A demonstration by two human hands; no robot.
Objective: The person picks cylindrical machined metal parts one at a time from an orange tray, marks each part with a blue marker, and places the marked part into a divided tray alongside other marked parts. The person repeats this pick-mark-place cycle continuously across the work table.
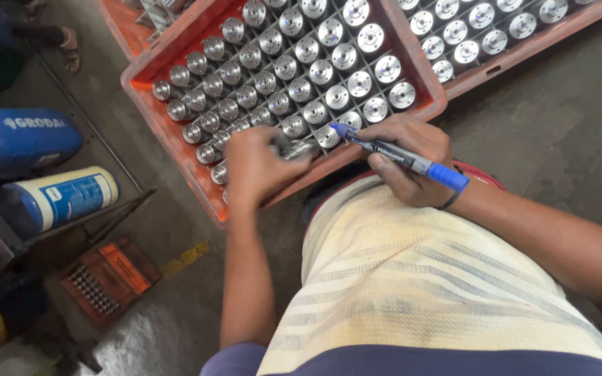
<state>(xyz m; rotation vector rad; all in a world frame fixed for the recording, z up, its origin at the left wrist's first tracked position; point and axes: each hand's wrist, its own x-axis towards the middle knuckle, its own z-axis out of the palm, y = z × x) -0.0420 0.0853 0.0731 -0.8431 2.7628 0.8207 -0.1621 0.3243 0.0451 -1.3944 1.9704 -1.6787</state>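
- The left hand (256,163) is clenched around a shiny round metal part (299,148) at the near edge of the orange plastic crate (168,136); the part is blurred and mostly covered by the fingers.
- The right hand (405,157) grips a blue-capped marker pen with a dark barrel (398,156), lying slantwise across the fingers, its blue tip pointing towards the metal part in the left hand.
- The two hands sit just beside each other over the crate's near rim.
- The crate is divided by a grid of dark partitions, and each cell holds one upright polished metal cylinder (329,66) with a round flat top.
- A second orange crate (524,52) of the same kind of parts lies to the upper right, touching the first.
- A cream cloth with faint grey stripes (419,278) covers the person's lap below the hands.
- On the grey concrete floor (559,125) to the left lie two blue canisters (43,174), one with a white label, and a small orange box (109,278) holding small metal pieces.
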